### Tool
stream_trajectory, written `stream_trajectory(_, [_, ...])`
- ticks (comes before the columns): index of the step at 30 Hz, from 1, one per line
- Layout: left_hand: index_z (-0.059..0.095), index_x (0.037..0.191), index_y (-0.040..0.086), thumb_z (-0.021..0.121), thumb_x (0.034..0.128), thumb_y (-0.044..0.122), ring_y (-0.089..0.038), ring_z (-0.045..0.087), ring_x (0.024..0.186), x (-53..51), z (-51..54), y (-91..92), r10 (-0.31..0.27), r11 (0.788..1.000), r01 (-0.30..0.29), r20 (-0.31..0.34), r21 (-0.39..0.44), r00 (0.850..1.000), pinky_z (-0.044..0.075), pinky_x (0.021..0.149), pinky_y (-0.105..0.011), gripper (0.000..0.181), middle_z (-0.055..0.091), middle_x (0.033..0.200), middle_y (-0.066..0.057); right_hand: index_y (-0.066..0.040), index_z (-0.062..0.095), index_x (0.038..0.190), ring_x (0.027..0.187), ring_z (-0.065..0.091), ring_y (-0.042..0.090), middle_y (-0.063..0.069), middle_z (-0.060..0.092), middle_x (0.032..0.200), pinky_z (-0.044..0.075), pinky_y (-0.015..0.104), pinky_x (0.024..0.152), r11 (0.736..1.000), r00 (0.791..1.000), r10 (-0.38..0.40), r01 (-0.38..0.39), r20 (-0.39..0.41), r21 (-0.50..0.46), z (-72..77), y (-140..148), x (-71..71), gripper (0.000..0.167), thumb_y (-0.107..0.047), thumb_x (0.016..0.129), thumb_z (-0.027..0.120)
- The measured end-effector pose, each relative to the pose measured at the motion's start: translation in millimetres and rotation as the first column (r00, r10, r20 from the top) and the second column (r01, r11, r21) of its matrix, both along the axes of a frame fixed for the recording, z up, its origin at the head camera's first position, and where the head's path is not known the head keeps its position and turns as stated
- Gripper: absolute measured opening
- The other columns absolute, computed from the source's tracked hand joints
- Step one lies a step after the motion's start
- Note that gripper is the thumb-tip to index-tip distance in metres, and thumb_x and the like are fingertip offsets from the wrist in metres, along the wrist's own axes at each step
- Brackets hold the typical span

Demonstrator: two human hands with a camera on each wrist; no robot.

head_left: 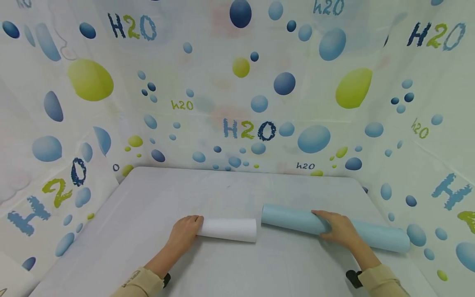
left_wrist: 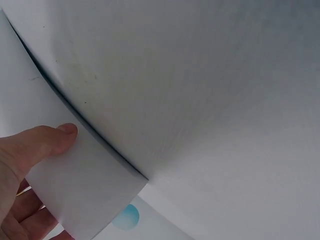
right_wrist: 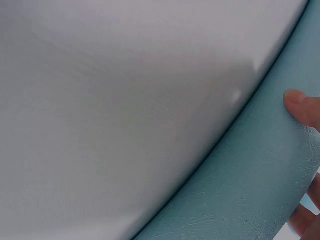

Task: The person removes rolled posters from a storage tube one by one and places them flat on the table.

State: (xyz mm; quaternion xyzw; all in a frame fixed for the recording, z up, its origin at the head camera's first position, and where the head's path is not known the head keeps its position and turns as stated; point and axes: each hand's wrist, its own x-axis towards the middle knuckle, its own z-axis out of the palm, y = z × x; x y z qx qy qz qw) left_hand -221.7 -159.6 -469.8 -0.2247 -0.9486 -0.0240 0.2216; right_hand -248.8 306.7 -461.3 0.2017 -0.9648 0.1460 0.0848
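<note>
The left hand (head_left: pixel 186 232) grips the white roll (head_left: pixel 231 230) near its left end; the roll's long axis extends rightward from that hand. The right hand (head_left: pixel 339 229) grips the light-blue roll (head_left: pixel 287 218) near mid-length. Between the hands, the rolls' facing ends lie just apart above the surface (head_left: pixel 237 272).

— From the head, are we facing forward and down?
— Yes; we're sharing the white roll (head_left: pixel 229 230) with the close-up left-wrist view, the blue roll (head_left: pixel 295 220) with the close-up right.
</note>
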Motion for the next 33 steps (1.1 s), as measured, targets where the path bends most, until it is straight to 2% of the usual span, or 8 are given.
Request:
stream_trajectory(6, [0.06, 0.093, 0.0, 0.085, 0.0541, -0.001, -0.029, 0.063, 0.083, 2.2, 0.0, 2.0, -0.011, 1.0, 0.011, 0.003, -0.003, 1.0, 0.052, 0.07, -0.037, 0.046, 0.065, 0.092, -0.015, -0.008, 0.052, 0.127, 0.108, 0.053, 0.039, 0.017, 0.058, 0.12, 0.042, 0.056, 0.084, 0.998, 0.999, -0.05, 0.051, -0.018, 0.036, -2.3, 0.0, -13.0, 0.07, -0.015, 0.063, 0.081])
stream_trajectory(15, [0.061, 0.094, 0.0, 0.085, 0.0554, 0.0, -0.028, 0.063, 0.083, 4.2, -1.0, 4.0, -0.016, 1.0, 0.016, -0.004, -0.02, 1.0, 0.052, 0.07, -0.037, 0.045, 0.064, 0.092, -0.014, -0.006, 0.047, 0.13, 0.106, 0.052, 0.043, 0.024, 0.054, 0.122, 0.041, 0.063, 0.076, 0.984, 0.986, -0.141, 0.149, -0.092, 0.093, -5.0, 0.1, -31.0, 0.073, -0.02, 0.067, 0.08])
stream_trajectory(28, [0.061, 0.095, 0.0, 0.085, 0.056, 0.001, -0.027, 0.063, 0.084, 5.7, 0.2, 4.8, -0.013, 1.0, 0.014, 0.004, -0.023, 1.0, 0.052, 0.069, -0.037, 0.045, 0.064, 0.093, -0.013, -0.004, 0.04, 0.134, 0.107, 0.048, 0.048, 0.027, 0.046, 0.128, 0.035, 0.069, 0.079, 0.957, 0.964, -0.257, 0.264, -0.076, 0.121, -8.2, 5.0, -57.0, 0.07, -0.025, 0.076, 0.074])
stream_trajectory(33, [0.061, 0.095, 0.0, 0.084, 0.0564, 0.001, -0.027, 0.063, 0.084, 6.8, 1.9, 5.3, -0.013, 1.0, 0.013, 0.008, -0.027, 1.0, 0.052, 0.068, -0.037, 0.045, 0.064, 0.093, -0.013, -0.004, 0.037, 0.136, 0.11, 0.044, 0.05, 0.028, 0.043, 0.13, 0.03, 0.071, 0.083, 0.942, 0.949, -0.312, 0.314, -0.04, 0.118, -9.8, 6.5, -65.5, 0.071, -0.024, 0.078, 0.072])
